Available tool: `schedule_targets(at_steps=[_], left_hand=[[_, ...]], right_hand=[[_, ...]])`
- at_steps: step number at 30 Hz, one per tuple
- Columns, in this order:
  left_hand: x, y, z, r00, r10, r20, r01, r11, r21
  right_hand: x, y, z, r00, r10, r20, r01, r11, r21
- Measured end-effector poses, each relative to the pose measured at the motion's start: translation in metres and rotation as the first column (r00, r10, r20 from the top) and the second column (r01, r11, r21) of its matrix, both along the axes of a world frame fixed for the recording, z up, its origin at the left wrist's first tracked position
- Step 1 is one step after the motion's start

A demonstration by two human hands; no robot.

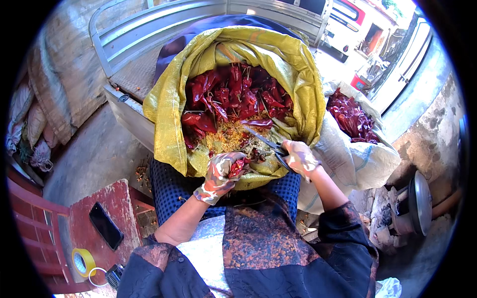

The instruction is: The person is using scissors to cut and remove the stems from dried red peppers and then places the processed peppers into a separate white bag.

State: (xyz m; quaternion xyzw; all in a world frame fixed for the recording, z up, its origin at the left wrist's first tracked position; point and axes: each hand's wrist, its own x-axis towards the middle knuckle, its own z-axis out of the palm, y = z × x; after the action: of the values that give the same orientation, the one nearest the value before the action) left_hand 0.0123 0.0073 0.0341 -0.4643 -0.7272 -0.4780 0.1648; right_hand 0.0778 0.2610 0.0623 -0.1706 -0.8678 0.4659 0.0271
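Note:
My left hand, in a camouflage-patterned glove, is closed around a piece of dried red chili. My right hand, gloved alike, grips a pair of scissors by the dark handles. Their blades point up and left over the sack's contents; whether the blades are parted is hard to tell. In front of me a yellow woven sack with a rolled-down rim holds many dried red chilies. Loose yellow seeds and stems lie at its near side, below the blades.
A white woven sack with more dried chilies stands to the right. Left of me, a worn red chair carries a smartphone and a yellow tape roll. A metal truck bed is behind the yellow sack. A lidded pot sits at right.

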Motion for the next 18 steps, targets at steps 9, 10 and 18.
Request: schedule_targets(at_steps=[9, 10, 18], left_hand=[[-0.002, 0.003, 0.005, 0.990, 0.028, -0.136, -0.027, 1.000, 0.010], [-0.002, 0.002, 0.006, 0.991, 0.012, -0.135, -0.014, 1.000, -0.011], [-0.007, 0.000, -0.016, 0.959, 0.060, -0.278, -0.059, 0.998, 0.013]], right_hand=[[0.078, -0.029, 0.035, 0.921, 0.388, -0.021, -0.323, 0.794, 0.514], [0.081, -0.031, 0.034, 0.913, 0.404, -0.053, -0.299, 0.752, 0.587], [0.076, -0.053, 0.045, 0.940, 0.340, 0.016, -0.261, 0.689, 0.677]])
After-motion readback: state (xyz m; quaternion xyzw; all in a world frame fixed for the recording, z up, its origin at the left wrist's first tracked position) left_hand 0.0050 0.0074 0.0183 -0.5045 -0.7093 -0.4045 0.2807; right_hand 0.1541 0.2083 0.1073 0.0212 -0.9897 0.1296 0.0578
